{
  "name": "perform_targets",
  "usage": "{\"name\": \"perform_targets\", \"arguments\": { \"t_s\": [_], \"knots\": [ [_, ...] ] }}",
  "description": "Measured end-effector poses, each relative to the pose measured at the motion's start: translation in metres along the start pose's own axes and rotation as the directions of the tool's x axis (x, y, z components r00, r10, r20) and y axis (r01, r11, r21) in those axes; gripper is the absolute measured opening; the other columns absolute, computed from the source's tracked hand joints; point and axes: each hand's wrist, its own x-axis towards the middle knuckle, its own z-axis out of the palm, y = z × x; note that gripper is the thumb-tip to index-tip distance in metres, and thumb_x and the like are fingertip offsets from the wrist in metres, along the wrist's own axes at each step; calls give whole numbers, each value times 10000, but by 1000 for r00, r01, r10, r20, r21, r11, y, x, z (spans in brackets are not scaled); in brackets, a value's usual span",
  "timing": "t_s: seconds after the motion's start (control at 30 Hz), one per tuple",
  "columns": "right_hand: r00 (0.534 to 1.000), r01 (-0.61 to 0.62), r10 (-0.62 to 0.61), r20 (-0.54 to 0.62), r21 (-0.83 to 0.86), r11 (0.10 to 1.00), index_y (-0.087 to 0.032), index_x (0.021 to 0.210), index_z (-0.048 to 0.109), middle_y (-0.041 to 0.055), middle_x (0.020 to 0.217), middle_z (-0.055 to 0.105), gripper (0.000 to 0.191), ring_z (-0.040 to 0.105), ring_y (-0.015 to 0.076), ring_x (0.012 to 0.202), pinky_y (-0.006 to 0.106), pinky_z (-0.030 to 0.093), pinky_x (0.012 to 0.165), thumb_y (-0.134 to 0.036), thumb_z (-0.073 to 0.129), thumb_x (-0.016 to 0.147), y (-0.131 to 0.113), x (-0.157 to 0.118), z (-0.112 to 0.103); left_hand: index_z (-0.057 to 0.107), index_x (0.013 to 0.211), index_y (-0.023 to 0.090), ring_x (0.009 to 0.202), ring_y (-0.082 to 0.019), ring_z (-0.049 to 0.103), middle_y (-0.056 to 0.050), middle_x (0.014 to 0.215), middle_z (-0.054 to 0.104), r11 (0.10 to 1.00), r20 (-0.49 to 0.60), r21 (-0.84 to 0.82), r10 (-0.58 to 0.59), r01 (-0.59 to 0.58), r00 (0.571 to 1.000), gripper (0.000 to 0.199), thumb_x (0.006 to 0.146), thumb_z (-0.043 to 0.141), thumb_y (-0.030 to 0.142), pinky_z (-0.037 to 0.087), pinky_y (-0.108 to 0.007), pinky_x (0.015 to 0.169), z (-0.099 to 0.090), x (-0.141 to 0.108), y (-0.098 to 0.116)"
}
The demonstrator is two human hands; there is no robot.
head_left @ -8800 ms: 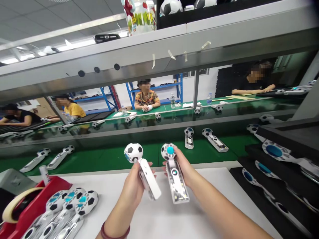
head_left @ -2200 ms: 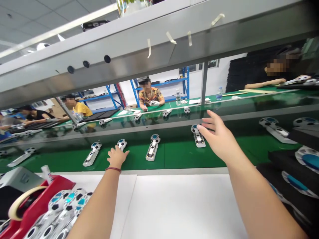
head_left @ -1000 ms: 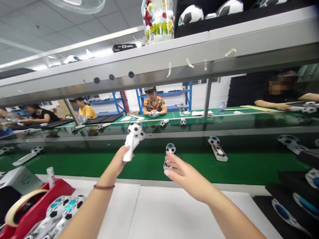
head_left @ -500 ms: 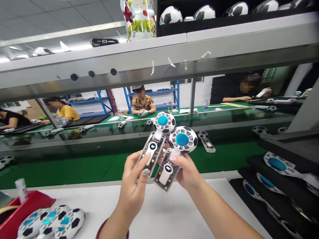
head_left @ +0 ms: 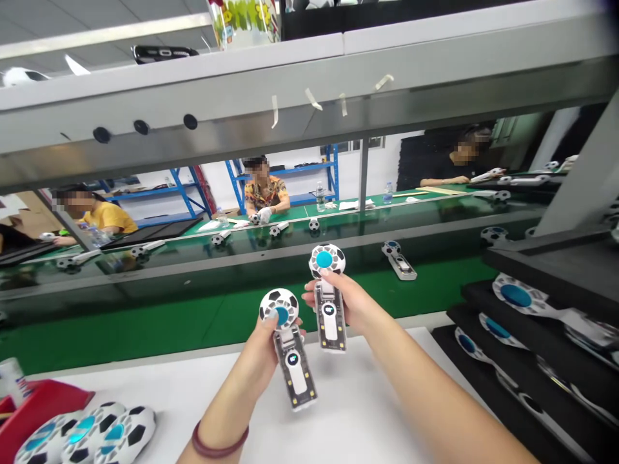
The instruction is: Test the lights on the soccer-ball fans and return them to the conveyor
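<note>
My left hand is closed round the head of a football-patterned device, its thumb on the blue centre. The clear body of that device hangs down, with a small lit display. My right hand grips a second football-patterned device just below its round head, thumb at the neck. This device is higher and to the right, also with a lit display. The two devices are apart, above the front edge of the white worktop.
Football-patterned pieces lie at the lower left beside a red bin. Black trays of devices are stacked at the right. Another device rests on the green belt. A metal shelf crosses above. People sit across the belt.
The two devices have moved apart. My left hand has shifted from the body to the head of its device and come lower. The whole view has shifted slightly.
</note>
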Motion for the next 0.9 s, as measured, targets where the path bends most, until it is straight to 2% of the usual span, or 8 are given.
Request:
{"name": "perform_targets", "arguments": {
  "t_s": [0.13,0.23,0.33,0.47,0.6,0.7,0.83,0.9],
  "knots": [
    [998,-7,5,-65,-21,1000,-145,727,539,16,562,582,346,591,162,526,254,455,496,-470,644,670,11,6,-2,536,819,147,527,-171,577,-43,595,620,997,-100,42,63,-59,993,526,621,590,631,442,-254,490,-8,15,-18],
    [991,108,-98,95,-106,988,-131,656,559,31,572,587,355,592,174,542,250,428,495,-477,636,635,23,10,-6,521,790,152,497,-171,562,-37,557,600,969,-128,158,213,-192,969,540,664,501,676,436,-259,476,-14,22,-27],
    [958,194,-160,240,-125,973,-123,686,600,48,690,621,359,584,161,648,248,435,587,-472,639,613,36,12,-16,486,952,172,535,-194,586,-33,636,616,911,-121,285,343,-298,932,561,678,514,661,450,-281,503,-19,26,-33],
    [981,123,-103,162,-121,985,-157,815,580,23,760,626,409,577,164,741,255,434,657,-395,740,523,48,11,-29,362,1176,214,769,-232,623,-70,951,616,876,-92,304,418,-374,904,766,571,706,533,476,-309,676,-31,28,-47],
    [993,73,-69,100,-38,997,-172,822,519,9,721,610,425,593,157,631,261,446,578,-438,726,563,58,12,-34,336,1198,206,731,-214,620,-53,832,641,961,-80,228,176,-154,981,715,635,688,473,458,-286,643,-43,18,-65],
    [997,64,-64,46,3,998,-193,853,459,-24,654,587,476,594,156,534,261,446,512,-480,716,575,69,15,-37,327,1226,242,590,-185,598,-2,686,619,992,-187,127,-1,25,982,607,725,614,430,435,-263,535,-43,7,-72],
    [992,120,-118,40,-53,991,-225,985,404,0,842,628,582,640,180,691,316,492,659,-381,769,558,86,10,-48,197,1334,299,843,-198,623,-50,991,633,993,-140,-100,-74,60,987,788,705,669,343,471,-274,692,-35,-7,-72],
    [998,54,-49,39,-123,991,-220,1020,402,17,877,630,612,642,192,759,338,486,724,-341,782,557,94,3,-54,81,1366,356,917,-212,611,-59,1140,579,989,-75,-118,-93,84,993,975,647,729,239,472,-287,730,-33,-11,-71]
  ]
}}
